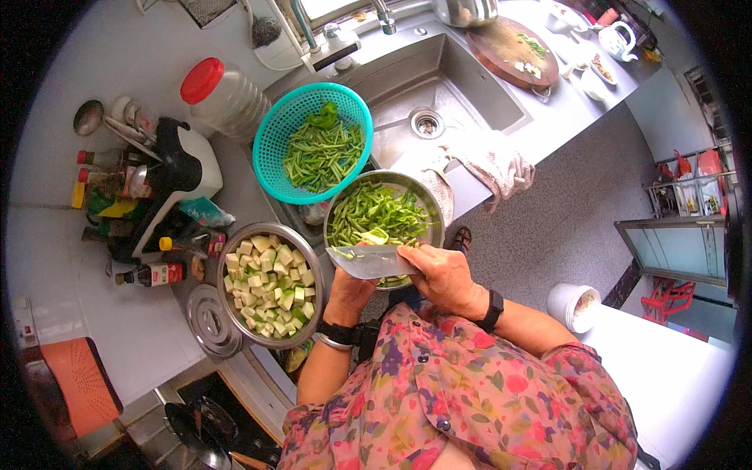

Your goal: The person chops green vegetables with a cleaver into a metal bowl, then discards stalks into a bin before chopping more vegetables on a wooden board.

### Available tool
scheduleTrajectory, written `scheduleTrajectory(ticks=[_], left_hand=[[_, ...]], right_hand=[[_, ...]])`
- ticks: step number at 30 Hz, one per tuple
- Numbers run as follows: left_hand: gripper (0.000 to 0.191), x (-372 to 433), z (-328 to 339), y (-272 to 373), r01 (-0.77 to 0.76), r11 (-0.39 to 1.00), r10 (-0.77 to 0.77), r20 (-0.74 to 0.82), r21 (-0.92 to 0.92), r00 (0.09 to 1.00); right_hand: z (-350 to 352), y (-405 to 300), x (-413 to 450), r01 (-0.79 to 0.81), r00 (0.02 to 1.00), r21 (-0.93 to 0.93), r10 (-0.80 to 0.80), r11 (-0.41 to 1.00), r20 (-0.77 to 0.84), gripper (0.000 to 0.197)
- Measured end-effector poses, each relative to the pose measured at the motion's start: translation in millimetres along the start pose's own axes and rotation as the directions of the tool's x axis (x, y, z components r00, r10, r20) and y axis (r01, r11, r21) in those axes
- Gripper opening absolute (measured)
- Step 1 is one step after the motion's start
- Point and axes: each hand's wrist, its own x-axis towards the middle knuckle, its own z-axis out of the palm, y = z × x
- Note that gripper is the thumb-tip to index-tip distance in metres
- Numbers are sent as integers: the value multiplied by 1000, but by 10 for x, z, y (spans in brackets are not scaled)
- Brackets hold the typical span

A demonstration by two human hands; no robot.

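My right hand (443,276) grips a kitchen knife (373,262) whose broad blade lies across the front of a steel bowl (436,202). A few green slivers cling to the blade. Behind it, my left hand (351,294) is partly hidden, with a piece of green pepper (375,236) at its fingertips. Sliced green peppers (382,211) fill much of the bowl below. Just beyond stands a turquoise plastic colander (270,158) with cut green beans (323,150) and a whole green pepper (325,116). To the left, a steel basin (319,276) holds pale green-edged cubes of vegetable (270,282).
The sink (399,111) lies beyond the bowl, with a cloth (493,161) over its front edge. A round chopping board (499,50) sits at the far right. Bottles (153,274), a red-lidded jar (226,97) and a steel lid (214,320) stand left; a wok (194,435) is lower left.
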Motion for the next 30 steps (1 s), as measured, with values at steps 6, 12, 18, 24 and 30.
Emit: scheduleTrajectory(ticks=[6, 12, 18, 24, 30], left_hand=[[31, -74, 120, -4, -63, 992, 64, -5, 108, 998], [32, -44, -10, -27, -29, 996, 37, -96, 89, 995], [28, -64, 46, 44, 25, 996, -12, -155, 85, 988], [37, -17, 33, 23, -30, 990, 41, -79, 136, 996], [26, -41, 154, 85, 48, 969, -8, -166, 243, 986]], right_hand=[[44, 46, -5, 30, 997, -91, -35, 995, -62, 18], [71, 178, -80, -1, 999, -107, 5, 994, 33, 31], [92, 319, -166, -19, 1000, -99, 21, 995, 15, 22], [34, 113, -45, -47, 997, -100, 53, 994, 62, 31], [87, 334, -48, -93, 995, -120, 96, 988, 22, 15]])
